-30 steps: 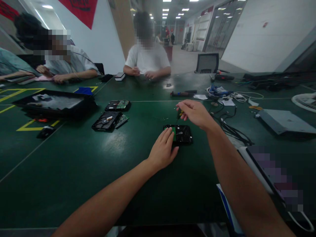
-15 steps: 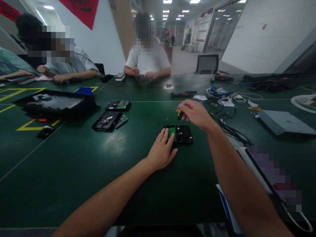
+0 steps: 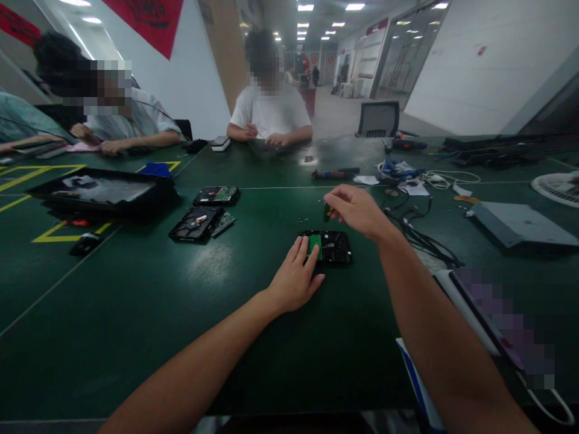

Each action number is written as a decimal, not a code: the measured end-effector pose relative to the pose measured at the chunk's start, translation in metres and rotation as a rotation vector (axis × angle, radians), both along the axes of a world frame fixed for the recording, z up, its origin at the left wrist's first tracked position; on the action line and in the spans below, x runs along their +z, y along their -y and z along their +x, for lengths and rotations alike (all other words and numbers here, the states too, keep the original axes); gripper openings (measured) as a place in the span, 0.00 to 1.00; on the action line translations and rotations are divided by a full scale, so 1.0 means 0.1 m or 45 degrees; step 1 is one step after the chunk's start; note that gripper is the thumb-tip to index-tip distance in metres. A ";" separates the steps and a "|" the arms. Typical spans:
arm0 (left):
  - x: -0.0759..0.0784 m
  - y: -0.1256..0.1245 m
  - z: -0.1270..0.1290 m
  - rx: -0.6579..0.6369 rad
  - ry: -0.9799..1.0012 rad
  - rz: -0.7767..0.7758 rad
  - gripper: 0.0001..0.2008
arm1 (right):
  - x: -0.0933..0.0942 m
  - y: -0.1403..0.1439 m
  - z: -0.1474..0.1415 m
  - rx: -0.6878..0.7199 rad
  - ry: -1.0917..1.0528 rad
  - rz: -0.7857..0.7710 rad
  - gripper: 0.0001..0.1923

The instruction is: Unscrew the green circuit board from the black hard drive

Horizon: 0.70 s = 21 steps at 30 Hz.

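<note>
Dim; ceiling lights (image 3: 306,8) overhead, table (image 3: 136,313) glare, edges warped.

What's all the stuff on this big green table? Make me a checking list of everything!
Surface: dark green table with yellow tape marks at the left.
Job's things: an opened hard drive with a green circuit board showing; a small screwdriver above it.
Clutter: two more opened drives, a black tray, a grey flat box, tiny screws near the drive.
Grips: left hand lies flat on the drive's near-left edge; right hand pinches the screwdriver.
Cables: black cables right of the drive; white ones farther back.
Surroundings: other people seated at the far side, an office chair, a white fan, a long hall behind.
</note>
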<state>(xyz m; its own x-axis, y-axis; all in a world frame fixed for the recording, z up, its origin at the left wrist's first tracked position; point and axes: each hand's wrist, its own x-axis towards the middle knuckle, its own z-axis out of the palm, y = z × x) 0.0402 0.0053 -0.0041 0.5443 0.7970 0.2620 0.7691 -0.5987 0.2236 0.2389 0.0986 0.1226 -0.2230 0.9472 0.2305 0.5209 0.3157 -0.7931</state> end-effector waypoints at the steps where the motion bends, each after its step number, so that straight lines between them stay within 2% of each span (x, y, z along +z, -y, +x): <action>1: 0.00 0.00 0.00 -0.003 -0.004 0.002 0.35 | 0.00 0.00 -0.01 -0.008 -0.006 -0.003 0.15; 6: 0.00 0.00 0.00 -0.010 -0.016 0.010 0.35 | 0.01 0.02 -0.04 0.059 -0.043 0.005 0.15; 12: 0.01 -0.01 -0.01 -0.013 -0.021 0.011 0.35 | 0.00 0.07 -0.09 0.032 -0.095 -0.024 0.19; 17: 0.02 0.01 0.00 -0.012 0.006 0.008 0.35 | -0.01 0.09 -0.10 -0.100 0.005 -0.005 0.22; 21: 0.05 -0.01 0.00 0.005 0.056 0.001 0.33 | -0.02 0.07 -0.10 -0.046 -0.017 0.018 0.19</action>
